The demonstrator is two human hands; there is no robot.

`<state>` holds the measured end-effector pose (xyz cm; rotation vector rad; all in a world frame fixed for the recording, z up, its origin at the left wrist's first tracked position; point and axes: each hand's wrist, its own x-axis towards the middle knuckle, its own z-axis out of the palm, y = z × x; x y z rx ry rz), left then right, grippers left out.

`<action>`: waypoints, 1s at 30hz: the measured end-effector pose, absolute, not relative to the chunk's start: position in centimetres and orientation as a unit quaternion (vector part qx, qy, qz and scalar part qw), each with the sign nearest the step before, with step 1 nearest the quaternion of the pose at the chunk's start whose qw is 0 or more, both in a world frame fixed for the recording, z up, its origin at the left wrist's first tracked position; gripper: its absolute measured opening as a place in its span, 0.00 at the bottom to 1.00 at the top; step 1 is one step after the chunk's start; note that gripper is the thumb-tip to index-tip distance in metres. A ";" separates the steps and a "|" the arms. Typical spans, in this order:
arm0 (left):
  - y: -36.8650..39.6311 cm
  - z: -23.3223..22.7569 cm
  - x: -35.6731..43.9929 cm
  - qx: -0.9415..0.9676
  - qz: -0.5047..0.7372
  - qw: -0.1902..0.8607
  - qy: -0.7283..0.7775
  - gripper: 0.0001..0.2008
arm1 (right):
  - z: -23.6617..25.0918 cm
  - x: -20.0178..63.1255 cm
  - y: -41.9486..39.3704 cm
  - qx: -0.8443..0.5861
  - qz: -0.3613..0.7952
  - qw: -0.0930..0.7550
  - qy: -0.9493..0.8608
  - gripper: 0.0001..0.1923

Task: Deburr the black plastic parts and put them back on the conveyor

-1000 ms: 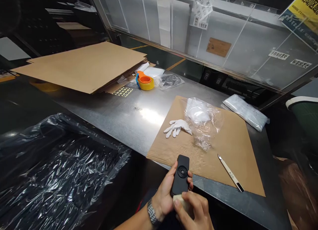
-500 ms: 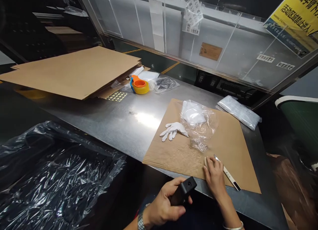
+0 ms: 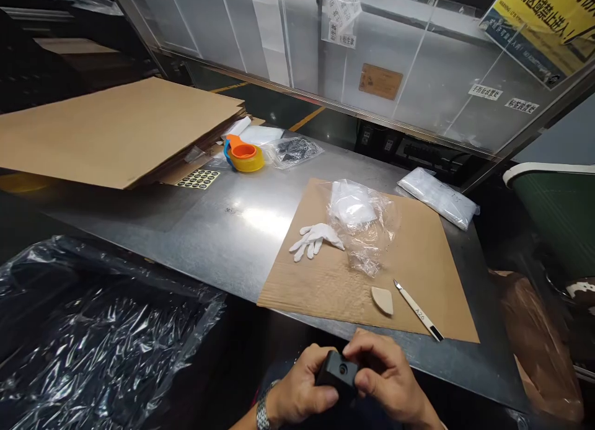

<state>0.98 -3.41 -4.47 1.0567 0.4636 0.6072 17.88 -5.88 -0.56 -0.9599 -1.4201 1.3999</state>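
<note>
Since half a second ago the right hand [image 3: 390, 380] has come back off the cardboard sheet [image 3: 432, 263], leaving a small pale wedge [image 3: 382, 300] lying there beside the craft knife [image 3: 417, 310], and has joined the left hand [image 3: 297, 393] on the black device [image 3: 338, 374]. Both hands are closed round it, just off the near edge of the steel worktop [image 3: 223, 232], thumbs on its upper face. They appear to be turning or inspecting it; any further handling calls for a steady two-handed grip. Farther in lie a white glove [image 3: 316, 239] and a clear plastic bag [image 3: 362, 222]; at the far left, a yellow tape dispenser [image 3: 244, 155].
</note>
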 end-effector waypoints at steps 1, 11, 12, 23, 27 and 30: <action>-3.4 -4.5 1.0 0.484 0.281 0.801 0.213 0.21 | -0.6 17.8 -5.9 -0.384 0.574 0.447 -0.569 0.15; -3.6 -4.8 0.8 0.505 0.285 0.784 0.222 0.22 | -0.5 17.6 -6.5 -0.372 0.590 0.471 -0.540 0.13; -3.6 -4.9 0.8 0.507 0.283 0.783 0.222 0.22 | -0.5 17.5 -6.5 -0.374 0.584 0.474 -0.543 0.13; -3.2 -5.4 1.0 0.507 0.318 0.779 0.188 0.20 | -0.8 17.4 -6.4 -0.393 0.484 0.481 -0.617 0.14; -3.4 -5.4 1.1 0.495 0.310 0.794 0.169 0.20 | -0.9 17.5 -6.5 -0.393 0.428 0.487 -0.652 0.12; -3.5 -5.2 1.2 0.481 0.300 0.807 0.164 0.21 | -1.0 17.5 -6.5 -0.408 0.418 0.485 -0.650 0.12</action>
